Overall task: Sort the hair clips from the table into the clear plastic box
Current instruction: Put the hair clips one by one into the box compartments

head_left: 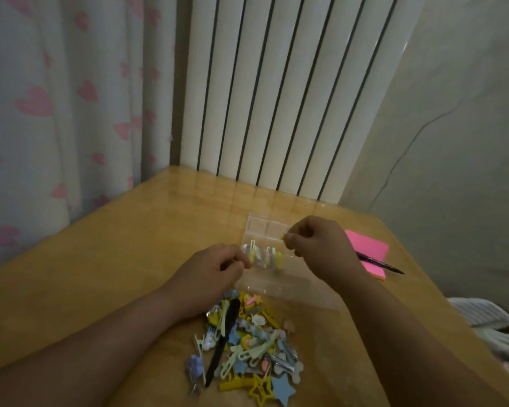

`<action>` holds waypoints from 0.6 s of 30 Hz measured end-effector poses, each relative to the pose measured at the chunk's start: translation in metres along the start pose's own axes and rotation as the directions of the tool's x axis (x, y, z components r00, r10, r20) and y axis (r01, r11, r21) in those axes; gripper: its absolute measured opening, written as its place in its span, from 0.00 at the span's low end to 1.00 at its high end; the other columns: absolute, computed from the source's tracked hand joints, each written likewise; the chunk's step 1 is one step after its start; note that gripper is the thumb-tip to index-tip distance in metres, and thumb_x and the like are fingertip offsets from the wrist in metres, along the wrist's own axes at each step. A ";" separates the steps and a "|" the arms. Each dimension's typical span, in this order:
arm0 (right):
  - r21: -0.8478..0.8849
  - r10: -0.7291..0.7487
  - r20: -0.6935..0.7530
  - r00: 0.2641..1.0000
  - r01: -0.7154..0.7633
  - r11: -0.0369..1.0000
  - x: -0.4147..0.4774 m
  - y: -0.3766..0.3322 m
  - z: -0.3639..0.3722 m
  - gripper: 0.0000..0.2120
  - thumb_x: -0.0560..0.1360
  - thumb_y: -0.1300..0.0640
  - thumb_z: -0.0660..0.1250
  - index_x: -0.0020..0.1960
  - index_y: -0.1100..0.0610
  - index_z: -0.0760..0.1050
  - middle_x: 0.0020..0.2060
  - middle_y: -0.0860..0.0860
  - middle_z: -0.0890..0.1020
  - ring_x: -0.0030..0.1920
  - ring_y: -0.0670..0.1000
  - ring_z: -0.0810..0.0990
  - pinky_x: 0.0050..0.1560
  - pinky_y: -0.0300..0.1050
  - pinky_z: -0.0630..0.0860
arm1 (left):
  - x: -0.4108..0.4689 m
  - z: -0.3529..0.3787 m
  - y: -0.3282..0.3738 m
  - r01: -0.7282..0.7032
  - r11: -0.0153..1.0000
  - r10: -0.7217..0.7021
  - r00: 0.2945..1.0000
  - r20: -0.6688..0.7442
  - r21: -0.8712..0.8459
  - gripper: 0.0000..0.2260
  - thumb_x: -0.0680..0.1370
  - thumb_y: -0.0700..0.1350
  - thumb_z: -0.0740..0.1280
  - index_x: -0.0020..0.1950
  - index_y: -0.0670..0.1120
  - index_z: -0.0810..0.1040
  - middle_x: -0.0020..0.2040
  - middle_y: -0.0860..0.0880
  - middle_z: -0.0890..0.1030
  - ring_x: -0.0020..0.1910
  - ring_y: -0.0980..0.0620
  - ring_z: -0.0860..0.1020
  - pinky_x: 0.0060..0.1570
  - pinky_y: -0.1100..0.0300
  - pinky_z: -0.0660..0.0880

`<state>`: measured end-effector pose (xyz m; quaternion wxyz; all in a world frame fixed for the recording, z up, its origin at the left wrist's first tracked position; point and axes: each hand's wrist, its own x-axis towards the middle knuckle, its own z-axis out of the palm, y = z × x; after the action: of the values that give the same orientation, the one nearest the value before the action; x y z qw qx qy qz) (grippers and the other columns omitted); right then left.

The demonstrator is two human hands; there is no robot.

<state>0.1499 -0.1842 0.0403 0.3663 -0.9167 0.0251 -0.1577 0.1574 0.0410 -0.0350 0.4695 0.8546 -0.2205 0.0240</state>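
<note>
Mostly unsorted: the bulk of the hair clips (244, 345) lie in a loose heap on the desk (100, 259), just in front of the clear plastic box (279, 259). A few pale yellow and white clips already stand in a middle compartment; the far compartments look bare.

Right hand (318, 242) hovers over the box, thumb and forefinger pinched on a small yellow clip (282, 237), only its tip showing. Left hand (215, 271) sits at the box's left edge with fingers curled closed; whether it holds a clip or just steadies the box, cannot tell.

Handling, as judged: clips are light, stiff plastic or thin metal, smooth and a bit slippery. Heap is tangled: long prongs, a black comb-like piece (222, 345), open star outlines (260, 389). Lifting one will likely drag neighbours. Best hold is a fingertip pinch across the flat body or at the hinge end, not on small glued decorations, which may snap off. Box is light too and may slide; a steadying hand helps.

Off to the right, a pink notepad (368, 248) with a pen (379, 264) across it, clear of the work.
</note>
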 end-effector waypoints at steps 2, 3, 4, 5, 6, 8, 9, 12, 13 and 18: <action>-0.055 0.035 0.027 0.999 -0.034 0.998 0.023 0.000 0.014 0.04 0.78 0.54 0.75 0.45 0.52 0.84 0.40 0.46 0.86 0.42 0.49 0.84 0.43 0.49 0.82 | 0.001 0.000 0.001 0.002 1.000 -0.002 1.000 -0.002 0.006 0.09 0.86 0.48 0.63 0.55 0.56 0.83 0.53 0.54 0.79 0.50 0.55 0.78 0.54 0.50 0.79; -0.090 0.049 0.042 0.998 -0.045 0.995 0.033 0.000 0.023 0.04 0.77 0.54 0.75 0.44 0.52 0.85 0.39 0.46 0.86 0.41 0.48 0.83 0.42 0.49 0.83 | 0.001 0.000 0.001 -0.001 1.000 0.001 1.000 -0.003 0.006 0.09 0.86 0.48 0.63 0.55 0.56 0.83 0.53 0.54 0.79 0.49 0.55 0.78 0.53 0.49 0.79; -0.134 0.059 0.053 0.997 -0.051 0.990 0.040 0.002 0.031 0.05 0.76 0.53 0.75 0.43 0.51 0.85 0.39 0.46 0.86 0.40 0.48 0.83 0.43 0.50 0.83 | 0.001 0.001 0.002 -0.004 1.000 0.004 1.000 -0.004 0.002 0.09 0.86 0.48 0.63 0.54 0.56 0.83 0.52 0.54 0.79 0.48 0.55 0.78 0.53 0.49 0.79; -0.180 0.066 0.064 0.996 -0.054 0.982 0.046 0.003 0.039 0.05 0.76 0.53 0.76 0.42 0.51 0.86 0.39 0.46 0.86 0.41 0.48 0.84 0.45 0.52 0.84 | 0.001 0.001 0.001 -0.005 1.000 0.005 1.000 -0.005 0.000 0.09 0.86 0.48 0.63 0.54 0.56 0.83 0.52 0.53 0.79 0.48 0.54 0.78 0.53 0.49 0.79; -0.227 0.076 0.071 0.995 -0.058 0.972 0.051 0.006 0.046 0.05 0.75 0.52 0.76 0.41 0.52 0.86 0.38 0.47 0.86 0.41 0.49 0.84 0.47 0.53 0.85 | 0.001 0.001 0.001 -0.009 1.000 0.009 1.000 -0.005 -0.001 0.09 0.86 0.48 0.63 0.55 0.56 0.83 0.51 0.53 0.78 0.48 0.54 0.78 0.52 0.48 0.79; -0.306 0.095 0.073 0.993 -0.068 0.950 0.054 0.011 0.055 0.06 0.74 0.52 0.75 0.41 0.52 0.88 0.37 0.48 0.87 0.41 0.49 0.85 0.47 0.53 0.85 | 0.002 0.001 -0.002 -0.017 1.000 0.017 1.000 -0.005 0.004 0.09 0.86 0.49 0.63 0.55 0.56 0.83 0.51 0.53 0.79 0.48 0.54 0.78 0.52 0.49 0.79; -0.328 0.097 0.062 0.993 -0.072 0.942 0.053 0.014 0.058 0.06 0.74 0.52 0.74 0.41 0.53 0.88 0.36 0.48 0.87 0.40 0.49 0.85 0.47 0.52 0.86 | 0.003 0.001 -0.003 -0.021 1.000 0.021 1.000 -0.003 0.008 0.09 0.86 0.49 0.62 0.56 0.56 0.83 0.52 0.53 0.79 0.48 0.54 0.78 0.52 0.49 0.79; -0.271 0.059 -0.003 0.998 -0.058 0.961 0.044 0.017 0.056 0.09 0.77 0.52 0.71 0.44 0.54 0.88 0.38 0.48 0.87 0.39 0.49 0.85 0.47 0.53 0.85 | 0.003 0.001 -0.004 -0.023 1.000 0.023 1.000 0.004 0.004 0.09 0.86 0.50 0.62 0.56 0.57 0.83 0.52 0.54 0.78 0.48 0.53 0.78 0.50 0.51 0.79; -0.224 0.040 -0.033 0.999 -0.046 0.974 0.038 0.016 0.051 0.09 0.78 0.51 0.71 0.45 0.53 0.88 0.40 0.47 0.88 0.40 0.48 0.84 0.47 0.51 0.84 | 0.003 0.002 -0.004 -0.022 1.000 0.022 1.000 0.004 0.002 0.09 0.86 0.50 0.62 0.55 0.57 0.82 0.52 0.53 0.78 0.48 0.52 0.78 0.50 0.51 0.78; -0.080 -0.114 -0.156 0.981 0.102 0.992 -0.022 0.008 0.014 0.06 0.81 0.52 0.70 0.48 0.49 0.85 0.41 0.42 0.85 0.43 0.42 0.82 0.43 0.43 0.79 | 0.003 0.002 -0.004 -0.011 1.000 0.011 1.000 0.005 -0.003 0.10 0.86 0.49 0.62 0.54 0.56 0.83 0.52 0.51 0.79 0.46 0.50 0.79 0.47 0.50 0.77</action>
<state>0.1343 -0.1773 0.0190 0.3210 -0.9135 0.0104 -0.2496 0.1614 0.0400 -0.0383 0.4700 0.8527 -0.2266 0.0241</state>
